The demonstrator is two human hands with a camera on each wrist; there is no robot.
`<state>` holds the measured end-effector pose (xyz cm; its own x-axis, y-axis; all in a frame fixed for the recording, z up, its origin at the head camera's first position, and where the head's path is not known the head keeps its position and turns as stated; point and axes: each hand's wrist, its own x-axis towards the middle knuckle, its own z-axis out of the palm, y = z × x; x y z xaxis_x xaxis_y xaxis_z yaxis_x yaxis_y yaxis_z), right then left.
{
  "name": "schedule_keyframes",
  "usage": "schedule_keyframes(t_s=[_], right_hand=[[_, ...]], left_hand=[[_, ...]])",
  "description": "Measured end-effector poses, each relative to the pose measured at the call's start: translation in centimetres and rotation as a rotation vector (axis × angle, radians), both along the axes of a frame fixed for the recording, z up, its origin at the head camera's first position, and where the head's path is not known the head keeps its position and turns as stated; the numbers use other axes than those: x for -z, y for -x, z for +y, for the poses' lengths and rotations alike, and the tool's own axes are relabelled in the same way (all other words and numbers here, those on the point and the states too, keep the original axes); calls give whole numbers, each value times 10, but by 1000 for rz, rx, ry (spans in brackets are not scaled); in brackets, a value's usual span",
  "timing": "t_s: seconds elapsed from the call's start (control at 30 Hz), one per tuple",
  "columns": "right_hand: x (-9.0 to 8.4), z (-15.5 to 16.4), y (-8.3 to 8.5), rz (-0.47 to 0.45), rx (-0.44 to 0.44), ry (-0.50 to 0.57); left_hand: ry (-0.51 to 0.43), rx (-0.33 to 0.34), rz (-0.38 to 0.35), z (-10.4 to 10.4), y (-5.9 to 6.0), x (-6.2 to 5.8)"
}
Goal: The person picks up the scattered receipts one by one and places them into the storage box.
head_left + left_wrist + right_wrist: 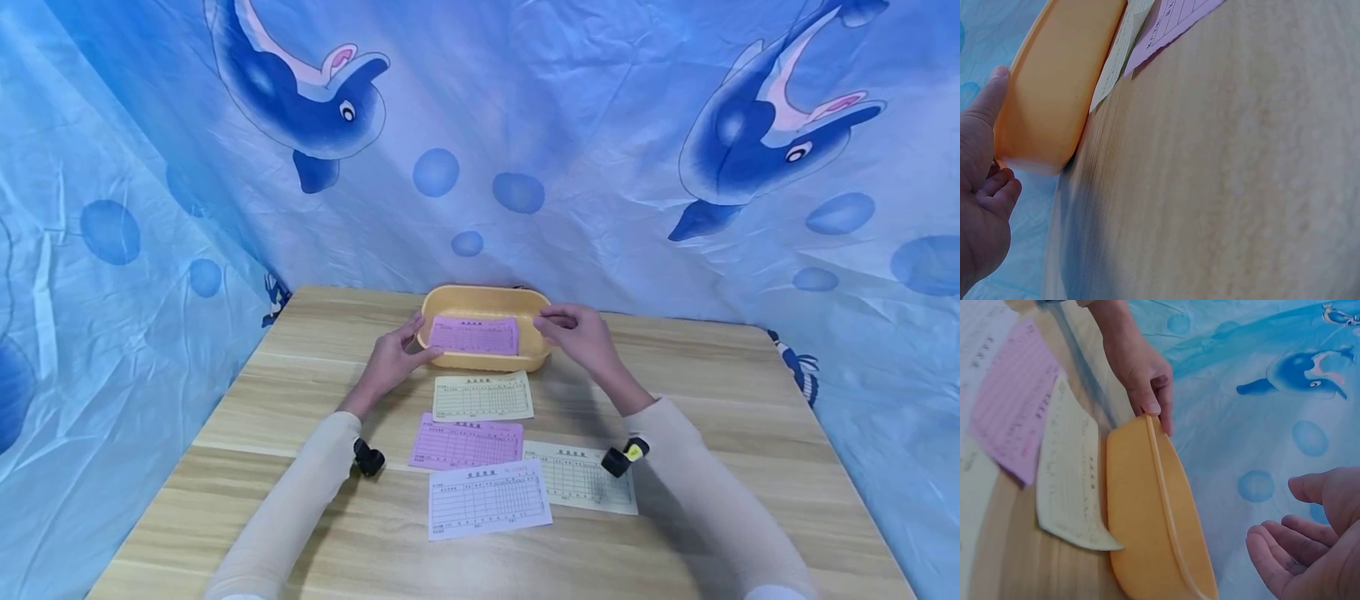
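Note:
A yellow-orange plastic basket point(491, 362) stands toward the back of the table, with pink printed slips point(474, 336) lying inside it. My left hand point(390, 360) grips its left end, thumb at the front rim and fingers around the outer side; the left wrist view has the hand point(985, 181) against the basket's end wall point(1054, 94). Over the right end of the basket hovers my right hand point(581, 337). In the right wrist view this hand point(1310, 540) is apart from the basket point(1141, 512), its fingers loosely bent with nothing between them.
In front of the basket lie a pale yellow slip point(482, 397), a pink slip point(465, 443), a white slip point(489, 500) and another pale slip point(581, 479), some overlapping. Behind the wooden table point(322, 375) hangs a blue dolphin-print cloth point(577, 108).

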<state>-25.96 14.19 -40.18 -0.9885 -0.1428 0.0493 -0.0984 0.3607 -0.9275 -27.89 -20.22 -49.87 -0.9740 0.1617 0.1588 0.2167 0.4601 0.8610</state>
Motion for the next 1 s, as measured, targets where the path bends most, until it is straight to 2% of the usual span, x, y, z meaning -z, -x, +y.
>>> schedule_keyframes(t_s=[0.2,0.37,0.7,1.0], right_hand=[[4,23,-23,64,24,-114],[18,43,-42,90,32,-152],[44,72,-78,35,58,-137],[62,92,-106,-3,100,-166]], left_hand=[[10,-3,-5,0,2,-1],[15,-3,-14,0,2,-2],[-11,3,-17,0,0,-3],[-10,5,-21,0,1,-2]])
